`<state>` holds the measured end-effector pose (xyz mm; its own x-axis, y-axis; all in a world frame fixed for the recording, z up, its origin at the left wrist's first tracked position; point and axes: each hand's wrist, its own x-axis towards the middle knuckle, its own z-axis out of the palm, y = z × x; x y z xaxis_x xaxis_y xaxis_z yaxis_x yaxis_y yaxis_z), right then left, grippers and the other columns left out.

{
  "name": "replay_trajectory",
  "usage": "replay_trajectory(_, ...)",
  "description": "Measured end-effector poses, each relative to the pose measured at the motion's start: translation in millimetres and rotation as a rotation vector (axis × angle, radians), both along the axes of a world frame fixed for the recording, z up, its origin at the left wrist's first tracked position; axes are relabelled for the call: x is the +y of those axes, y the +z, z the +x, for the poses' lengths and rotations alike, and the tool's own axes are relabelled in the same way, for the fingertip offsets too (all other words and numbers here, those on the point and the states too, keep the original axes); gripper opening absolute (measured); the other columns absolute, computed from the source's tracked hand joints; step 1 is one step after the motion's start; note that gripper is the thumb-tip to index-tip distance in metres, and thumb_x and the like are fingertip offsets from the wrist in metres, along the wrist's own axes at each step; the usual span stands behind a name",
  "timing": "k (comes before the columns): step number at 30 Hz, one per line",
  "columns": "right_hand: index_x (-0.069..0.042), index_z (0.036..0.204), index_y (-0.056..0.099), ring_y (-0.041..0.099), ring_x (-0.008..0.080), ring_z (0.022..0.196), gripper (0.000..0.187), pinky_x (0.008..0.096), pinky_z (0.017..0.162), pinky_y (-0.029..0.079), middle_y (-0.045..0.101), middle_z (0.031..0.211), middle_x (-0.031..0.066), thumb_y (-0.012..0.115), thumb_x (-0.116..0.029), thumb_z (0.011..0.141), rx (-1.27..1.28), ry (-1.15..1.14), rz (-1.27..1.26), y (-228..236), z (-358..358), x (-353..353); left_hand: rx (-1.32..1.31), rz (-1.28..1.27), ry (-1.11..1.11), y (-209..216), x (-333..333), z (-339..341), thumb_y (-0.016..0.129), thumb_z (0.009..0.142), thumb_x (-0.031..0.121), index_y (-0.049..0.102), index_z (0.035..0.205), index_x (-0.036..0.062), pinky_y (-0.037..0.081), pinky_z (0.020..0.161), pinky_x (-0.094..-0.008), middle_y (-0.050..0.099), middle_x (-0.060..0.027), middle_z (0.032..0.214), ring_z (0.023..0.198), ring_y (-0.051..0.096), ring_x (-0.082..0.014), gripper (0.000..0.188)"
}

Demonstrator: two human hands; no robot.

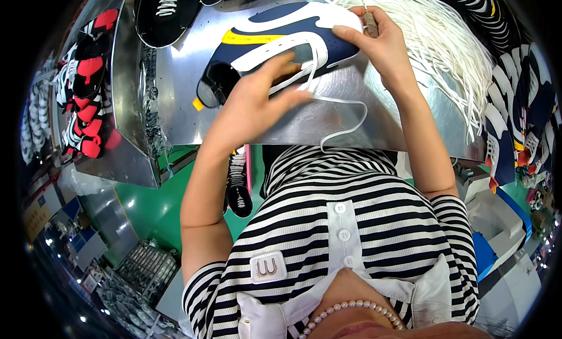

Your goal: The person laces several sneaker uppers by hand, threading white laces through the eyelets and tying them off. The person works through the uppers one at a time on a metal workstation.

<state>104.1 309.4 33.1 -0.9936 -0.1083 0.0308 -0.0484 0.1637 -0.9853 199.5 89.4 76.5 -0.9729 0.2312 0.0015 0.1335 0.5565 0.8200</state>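
A navy and white shoe upper [336, 37] with a yellow stripe lies on its side on the metal worktable, its toe to the right and black lining at the heel. A white shoelace [345, 130] runs through the eyelet strip, and its loose end curls toward the table's front edge. My left hand [257, 99], slightly blurred, reaches over the upper's opening with thumb and fingers apart. At the toe, my right hand [386, 43] has its thumb against the upper. Its fingers close round a small tool with a brown wrapped handle [370, 24]; the tool's tip is unclear.
A large bundle of white laces [439, 52] spreads over the table's right side. Black shoes [167, 17] stand at the back left. Red, black and white uppers [88, 99] hang at the left; more navy and white uppers [500, 128] hang at the right. The worktable [193, 125] has a raised metal side.
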Motion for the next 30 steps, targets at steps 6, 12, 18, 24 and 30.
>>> replay_trajectory(6,-0.005,0.097,0.07,0.056,0.0056,0.067,0.024,0.0184,0.058,0.043,0.065,0.077,0.0,0.073,-0.025,0.086,-0.232,0.148,-0.197,22.5,36.1,-2.4,0.418,-0.408,0.085,-8.0,4.5,0.9,0.067,0.083,0.011,0.062,0.106,0.0006,0.05,0.063,-0.039,0.067,-0.0125,0.085,0.074,0.065,-0.0295,0.025)
replay_trajectory(12,-0.006,0.081,0.065,0.043,0.0015,0.058,0.02,0.0203,0.051,0.03,0.051,0.063,-0.007,0.072,-0.024,0.086,-0.375,0.24,-0.194,28.4,41.8,-22.0,0.523,-0.495,0.063,2.4,34.6,2.3,0.065,0.081,0.006,0.064,0.104,0.003,0.05,0.061,-0.0357,0.064,-0.0106,0.08,0.07,0.064,-0.0267,0.023)
replay_trajectory(18,-0.006,0.082,0.061,0.042,0.0024,0.057,0.016,0.0198,0.051,0.03,0.048,0.065,-0.0078,0.068,-0.019,0.089,-0.311,0.427,-0.063,31.9,55.3,-2.8,0.532,-0.357,0.187,10.8,22.9,-7.4,0.069,0.083,0.008,0.066,0.104,0.0049,0.05,0.06,-0.0355,0.067,-0.0122,0.08,0.067,0.065,-0.0279,0.021)
replay_trajectory(24,0.0,0.104,0.065,0.047,0.0175,0.057,0.021,0.0314,0.056,0.042,0.055,0.069,0.0112,0.066,-0.009,0.084,-0.137,0.62,0.563,33.4,120.2,86.2,0.524,-0.112,0.517,64.7,-27.1,-23.3,0.071,0.087,0.013,0.069,0.106,0.0005,0.044,0.059,-0.0215,0.066,-0.0009,0.077,0.065,0.053,-0.0052,0.022)
replay_trajectory(30,-0.001,0.092,0.069,0.059,0.0179,0.072,0.011,0.029,0.064,0.046,0.064,0.08,0.0078,0.07,-0.006,0.081,-0.112,0.533,0.273,43.7,153.1,126.7,0.222,-0.051,0.264,65.7,-4.1,-9.5,0.072,0.085,0.013,0.07,0.106,0.0027,0.047,0.063,-0.0245,0.07,-0.0056,0.079,0.068,0.062,-0.0099,0.024)
